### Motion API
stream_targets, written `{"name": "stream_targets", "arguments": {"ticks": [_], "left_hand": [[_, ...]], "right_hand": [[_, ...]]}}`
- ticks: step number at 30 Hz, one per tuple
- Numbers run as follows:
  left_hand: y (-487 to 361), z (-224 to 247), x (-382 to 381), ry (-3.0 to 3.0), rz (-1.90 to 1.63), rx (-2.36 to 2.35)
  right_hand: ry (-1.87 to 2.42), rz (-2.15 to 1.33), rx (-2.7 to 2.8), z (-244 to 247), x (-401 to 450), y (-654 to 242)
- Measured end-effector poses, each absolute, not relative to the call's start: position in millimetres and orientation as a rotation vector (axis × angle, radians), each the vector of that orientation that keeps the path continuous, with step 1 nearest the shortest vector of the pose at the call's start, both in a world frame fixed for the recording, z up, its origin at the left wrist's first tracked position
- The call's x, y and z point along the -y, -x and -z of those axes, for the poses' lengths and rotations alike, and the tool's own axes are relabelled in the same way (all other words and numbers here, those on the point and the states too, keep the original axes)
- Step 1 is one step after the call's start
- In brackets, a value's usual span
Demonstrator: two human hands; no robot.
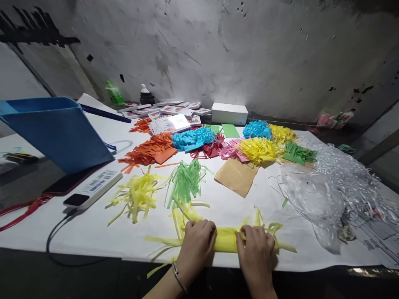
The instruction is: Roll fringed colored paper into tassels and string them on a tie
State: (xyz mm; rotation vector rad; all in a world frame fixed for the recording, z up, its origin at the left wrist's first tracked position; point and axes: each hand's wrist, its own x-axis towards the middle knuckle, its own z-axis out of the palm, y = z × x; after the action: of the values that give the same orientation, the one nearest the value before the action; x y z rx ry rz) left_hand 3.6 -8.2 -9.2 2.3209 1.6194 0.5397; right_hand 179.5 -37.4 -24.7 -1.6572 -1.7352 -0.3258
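A yellow tissue paper tassel (227,240) lies sideways near the front edge of the white-covered table, its middle rolled and its cut strips spreading out at both ends. My left hand (199,241), with a bracelet at the wrist, has its fingers curled over the left part of the roll. Over the right part, my right hand (256,249) grips with thumb and fingers bent. Parts of the strips are hidden under both hands. Just beyond lie a light green tassel (188,180) and another yellow tassel (137,193).
Fringed paper bundles, such as an orange one (152,149) and a blue one (193,138), lie farther back beside a brown paper piece (237,176). Clear plastic (314,199) covers the right. A blue bin (59,133) and a white cabled device (96,189) stand left. A white box (230,113) sits behind.
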Motion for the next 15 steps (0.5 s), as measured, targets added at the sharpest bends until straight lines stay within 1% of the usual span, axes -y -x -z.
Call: {"name": "stream_targets", "arguments": {"ticks": [3,6,9,13,15], "left_hand": [[-4,11,7,-2.302,-0.546,-1.623],[-2,9,6,-2.285,-0.558,-1.604],[3,4,8,-2.32,-0.634,-1.546],[8,3,20,-2.6,-0.917,-1.252],[9,6,25,-2.678,-0.998,-1.145]], "right_hand": [[1.4,0.374,1.786,21,44,-175],[1.176,0.229,1.964,27,50,-171],[1.184,0.19,1.949,34,52,-170],[1.169,0.147,1.964,28,54,-170],[1.145,0.129,2.023,25,57,-168]]}}
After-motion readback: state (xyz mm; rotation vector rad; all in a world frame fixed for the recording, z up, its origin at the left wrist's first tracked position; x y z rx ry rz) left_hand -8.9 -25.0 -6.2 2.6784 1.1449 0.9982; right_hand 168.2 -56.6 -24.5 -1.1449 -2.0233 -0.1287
